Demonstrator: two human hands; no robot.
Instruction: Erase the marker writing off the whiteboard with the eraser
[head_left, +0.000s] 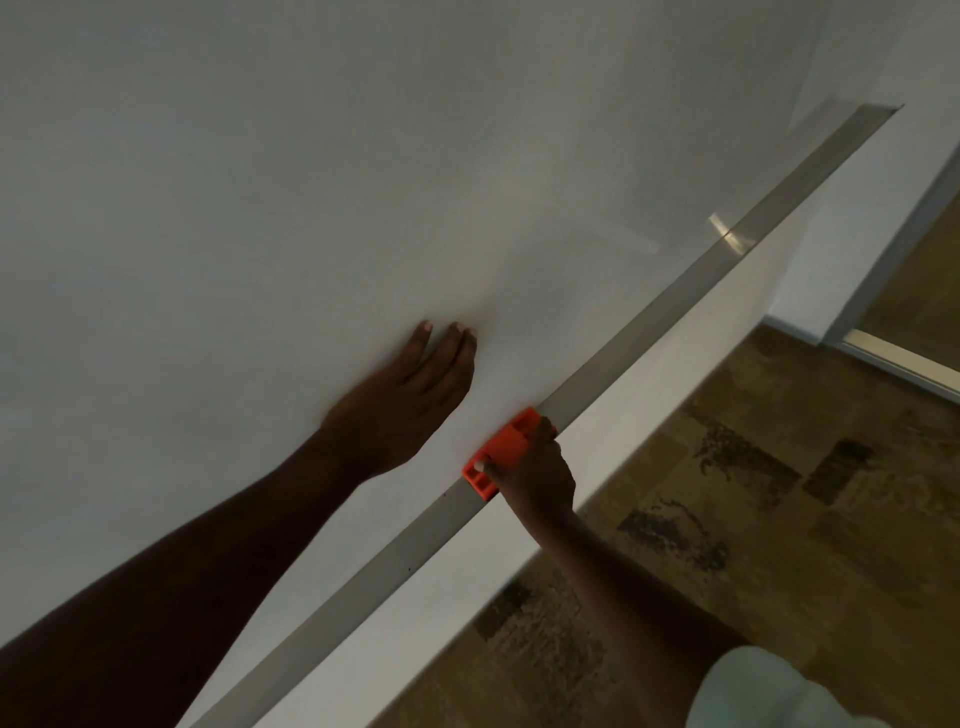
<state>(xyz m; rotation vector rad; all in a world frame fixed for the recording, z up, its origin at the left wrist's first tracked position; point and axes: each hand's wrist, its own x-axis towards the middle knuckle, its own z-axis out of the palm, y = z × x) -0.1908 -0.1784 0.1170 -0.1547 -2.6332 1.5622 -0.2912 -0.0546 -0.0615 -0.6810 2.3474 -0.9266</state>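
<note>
The whiteboard (311, 182) fills the upper left of the head view, and I see no marker writing on the part in view. My left hand (405, 405) lies flat against the board with its fingers stretched out and holds nothing. My right hand (535, 467) grips an orange eraser (501, 449) that rests on the metal tray (649, 322) along the board's lower edge. The fingers cover the eraser's right side.
The metal tray runs diagonally from the lower left to the upper right. Below it is white wall (675, 374), then patterned brown carpet (753, 519). A pale sleeve (753, 691) shows at the bottom right. A doorway or frame edge (893, 358) stands at the right.
</note>
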